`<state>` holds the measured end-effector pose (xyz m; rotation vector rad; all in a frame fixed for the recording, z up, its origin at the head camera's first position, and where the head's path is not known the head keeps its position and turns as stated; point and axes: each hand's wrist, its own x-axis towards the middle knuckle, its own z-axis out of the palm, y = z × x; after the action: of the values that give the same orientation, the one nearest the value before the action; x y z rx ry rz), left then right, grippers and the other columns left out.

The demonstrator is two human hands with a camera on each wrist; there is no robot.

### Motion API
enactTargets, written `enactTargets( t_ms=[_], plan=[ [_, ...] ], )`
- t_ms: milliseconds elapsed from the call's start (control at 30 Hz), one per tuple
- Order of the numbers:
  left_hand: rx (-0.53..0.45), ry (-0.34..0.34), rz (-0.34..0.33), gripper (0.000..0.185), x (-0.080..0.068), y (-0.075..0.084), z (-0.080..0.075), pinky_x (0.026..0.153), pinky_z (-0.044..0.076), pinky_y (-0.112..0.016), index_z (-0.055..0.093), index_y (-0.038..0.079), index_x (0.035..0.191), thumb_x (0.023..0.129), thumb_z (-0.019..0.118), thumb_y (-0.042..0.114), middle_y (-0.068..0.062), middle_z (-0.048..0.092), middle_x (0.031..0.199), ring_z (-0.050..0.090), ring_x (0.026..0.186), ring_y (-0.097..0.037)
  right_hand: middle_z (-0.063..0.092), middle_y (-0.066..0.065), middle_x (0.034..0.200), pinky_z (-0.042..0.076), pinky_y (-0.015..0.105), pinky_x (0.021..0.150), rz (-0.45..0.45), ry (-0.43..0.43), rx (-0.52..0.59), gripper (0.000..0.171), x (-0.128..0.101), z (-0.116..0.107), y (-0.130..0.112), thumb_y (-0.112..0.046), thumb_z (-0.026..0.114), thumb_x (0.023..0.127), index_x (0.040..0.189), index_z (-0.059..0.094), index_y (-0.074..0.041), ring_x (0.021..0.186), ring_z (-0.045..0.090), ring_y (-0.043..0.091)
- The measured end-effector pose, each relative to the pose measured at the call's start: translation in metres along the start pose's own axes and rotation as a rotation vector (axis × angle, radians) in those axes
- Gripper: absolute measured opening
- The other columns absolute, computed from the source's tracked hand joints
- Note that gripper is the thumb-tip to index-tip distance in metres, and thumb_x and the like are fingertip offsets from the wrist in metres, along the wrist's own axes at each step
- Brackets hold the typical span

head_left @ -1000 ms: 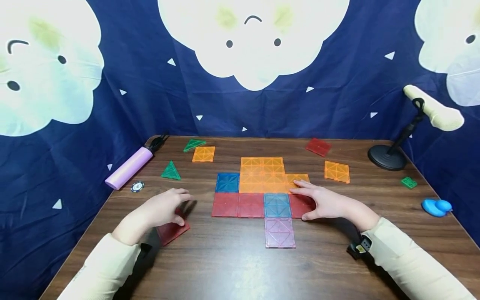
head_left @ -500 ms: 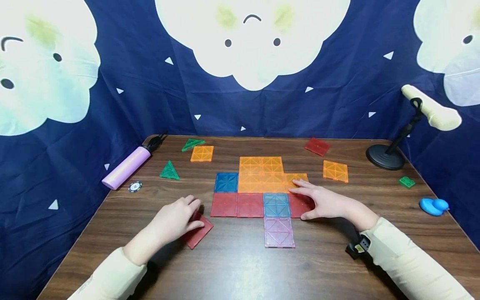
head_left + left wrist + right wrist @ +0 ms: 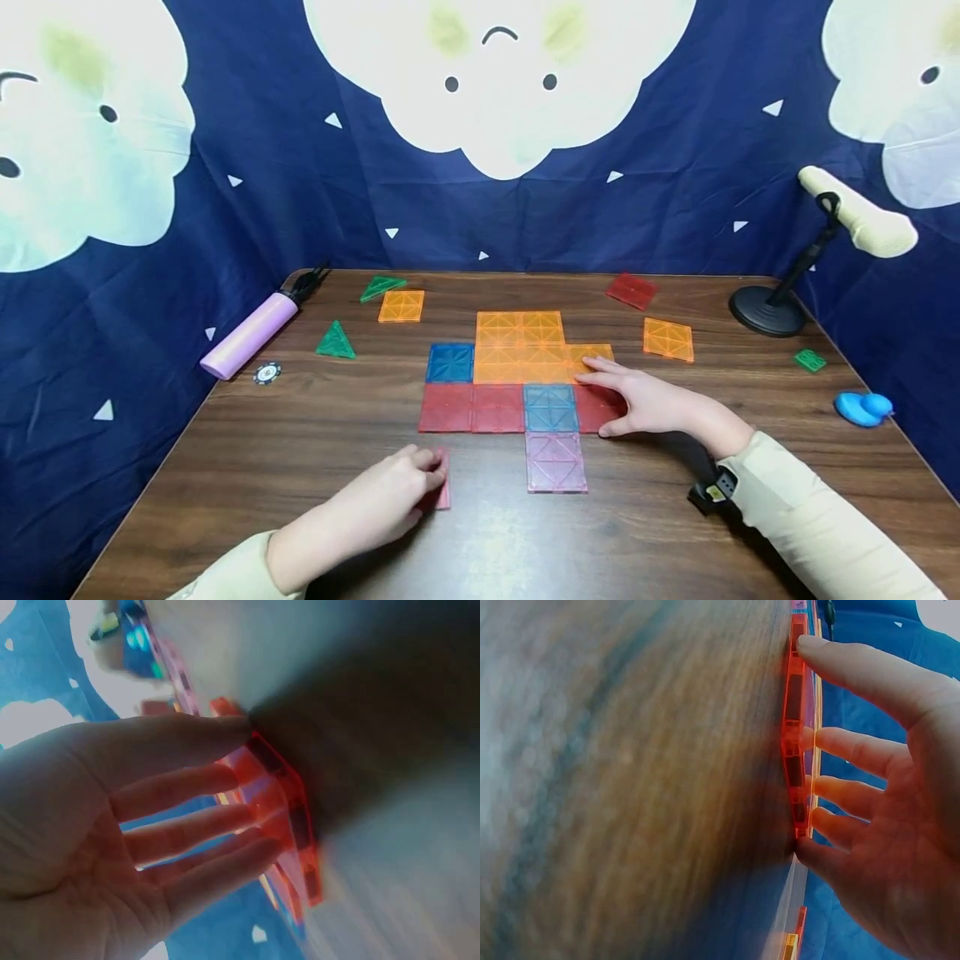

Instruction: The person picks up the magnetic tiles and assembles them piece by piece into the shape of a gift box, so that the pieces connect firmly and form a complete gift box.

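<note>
Left of the purple square tile [image 3: 556, 463], my left hand [image 3: 378, 500] grips a red square magnetic tile [image 3: 444, 482] by its edges, thumb against fingers. The left wrist view shows that held tile [image 3: 300, 825] close to the wood, blurred. My right hand [image 3: 652, 404] rests at the right end of a flat tile layout. Its fingertips touch an orange tile [image 3: 588, 353] and its thumb meets the front edge of a red tile [image 3: 591, 408]. Two more red tiles [image 3: 446, 408], a light blue tile [image 3: 550, 407], a dark blue tile [image 3: 450, 363] and several orange tiles [image 3: 519, 346] make up the rest.
Loose tiles lie farther back: green triangles [image 3: 336, 341], orange squares [image 3: 668, 339] and a red one [image 3: 632, 291]. At the left are a lilac cylinder [image 3: 251, 335] and a poker chip [image 3: 267, 372]. A microphone stand [image 3: 768, 310], green brick [image 3: 810, 360] and blue duck [image 3: 862, 409] stand right.
My left hand has slid rightward across the table with the red tile, toward the layout's front, and the tile has turned. The right hand keeps its place.
</note>
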<state>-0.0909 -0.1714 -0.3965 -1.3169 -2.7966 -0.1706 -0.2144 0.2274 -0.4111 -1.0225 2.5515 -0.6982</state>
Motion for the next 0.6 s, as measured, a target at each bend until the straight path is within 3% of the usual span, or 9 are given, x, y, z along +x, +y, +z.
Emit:
enactTargets(
  t_ms=[167,300,433,600],
  plan=[
    [0.028,0.022,0.116,0.044,0.015,0.017,0.006,0.095,0.053,-0.032,0.075,0.002,0.117,0.076,0.087,0.010,-0.014,0.068,0.124,0.064,0.112,-0.026,0.028,0.024,0.162,0.027,0.066,0.112,0.001,0.000,-0.008,0.082,0.001,0.000,0.000,-0.033,0.083,0.084,0.152,0.048,-0.005,0.149,0.021,0.048],
    [0.120,0.017,0.156,0.044,0.031,0.024,0.011,0.097,0.051,-0.030,0.075,0.007,0.119,0.079,0.086,0.020,-0.009,0.071,0.122,0.063,0.114,-0.022,0.027,0.025,0.162,0.026,0.066,0.113,0.009,-0.001,-0.004,0.081,0.001,-0.001,-0.002,-0.030,0.083,0.084,0.152,0.048,-0.004,0.149,0.020,0.047],
    [0.141,0.030,0.182,0.042,0.046,0.028,0.017,0.096,0.051,-0.028,0.075,0.009,0.120,0.081,0.084,0.022,-0.002,0.072,0.119,0.062,0.113,-0.018,0.026,0.025,0.163,0.026,0.066,0.113,0.018,-0.004,0.000,0.081,0.000,-0.002,-0.004,-0.029,0.083,0.084,0.152,0.047,-0.004,0.149,0.020,0.048],
    [0.164,0.053,0.218,0.030,0.066,0.028,0.020,0.089,0.051,-0.026,0.075,0.012,0.108,0.080,0.083,0.021,0.004,0.069,0.100,0.062,0.100,-0.015,0.026,0.025,0.163,0.026,0.066,0.113,0.022,-0.004,0.005,0.082,0.000,0.000,-0.002,-0.028,0.083,0.084,0.153,0.046,-0.004,0.149,0.019,0.047]
  ],
)
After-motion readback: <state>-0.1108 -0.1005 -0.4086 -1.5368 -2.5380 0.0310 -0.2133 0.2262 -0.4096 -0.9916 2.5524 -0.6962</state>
